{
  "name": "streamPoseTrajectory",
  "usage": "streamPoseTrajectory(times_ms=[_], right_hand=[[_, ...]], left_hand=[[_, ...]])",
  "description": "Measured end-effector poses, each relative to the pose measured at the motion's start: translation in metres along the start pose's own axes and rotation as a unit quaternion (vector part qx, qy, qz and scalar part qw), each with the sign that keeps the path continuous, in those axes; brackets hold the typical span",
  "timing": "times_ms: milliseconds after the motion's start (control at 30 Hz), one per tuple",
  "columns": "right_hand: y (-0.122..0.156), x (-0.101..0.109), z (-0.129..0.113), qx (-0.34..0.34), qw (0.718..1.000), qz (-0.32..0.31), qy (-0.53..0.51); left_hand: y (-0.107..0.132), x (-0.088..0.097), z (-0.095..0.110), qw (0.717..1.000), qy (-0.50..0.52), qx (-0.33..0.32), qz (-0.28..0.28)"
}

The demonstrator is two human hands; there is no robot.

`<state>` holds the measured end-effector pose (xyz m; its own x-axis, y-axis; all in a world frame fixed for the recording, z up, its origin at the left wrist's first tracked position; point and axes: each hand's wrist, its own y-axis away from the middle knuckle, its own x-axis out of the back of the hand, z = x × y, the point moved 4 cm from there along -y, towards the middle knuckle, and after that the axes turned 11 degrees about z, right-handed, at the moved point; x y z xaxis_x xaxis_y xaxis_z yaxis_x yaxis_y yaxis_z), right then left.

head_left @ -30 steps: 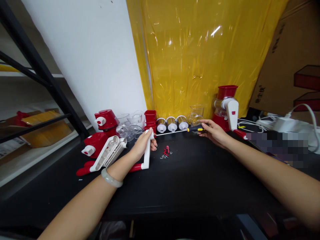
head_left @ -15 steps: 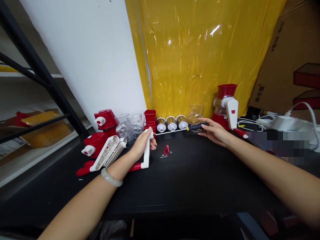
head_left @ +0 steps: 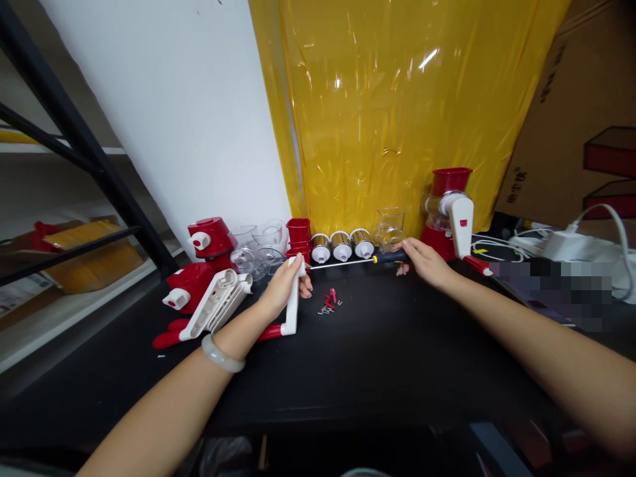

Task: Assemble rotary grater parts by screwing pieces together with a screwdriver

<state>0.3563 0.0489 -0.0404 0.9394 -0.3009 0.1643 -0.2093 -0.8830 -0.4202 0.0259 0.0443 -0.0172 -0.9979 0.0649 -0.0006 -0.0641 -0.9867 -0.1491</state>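
My left hand [head_left: 283, 286] is closed round the upper end of a white crank handle [head_left: 292, 308], whose red grip [head_left: 269, 332] points left near the tabletop. In my right hand [head_left: 420, 262] is a screwdriver [head_left: 390, 257] with a dark handle and a yellow collar. Its long shaft lies nearly level and its tip meets the top of the crank handle by my left fingers; the exact contact is hidden. On the black table between my hands lie several small screws [head_left: 325, 310] and small red pieces [head_left: 330, 299].
Left are red grinder bases [head_left: 186, 291], and more white handles [head_left: 213, 305]. Behind stand clear plastic parts [head_left: 258, 248], red hoppers [head_left: 299, 233] and three metal drums [head_left: 341, 246]. An assembled red-and-white grinder [head_left: 450, 212] stands at right, near white cables [head_left: 511, 245].
The fingers of my right hand have shifted from spread around the screwdriver handle to curled closer on it. My left hand and the crank handle have hardly moved.
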Motion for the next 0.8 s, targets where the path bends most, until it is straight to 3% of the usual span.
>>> streamPoseTrajectory(times_ms=[800], right_hand=[[0.0052, -0.0045, -0.0003, -0.109, 0.974, -0.020, -0.196]], left_hand=[[-0.0012, 0.0016, -0.0006, 1.000, 0.011, -0.009, 0.006]])
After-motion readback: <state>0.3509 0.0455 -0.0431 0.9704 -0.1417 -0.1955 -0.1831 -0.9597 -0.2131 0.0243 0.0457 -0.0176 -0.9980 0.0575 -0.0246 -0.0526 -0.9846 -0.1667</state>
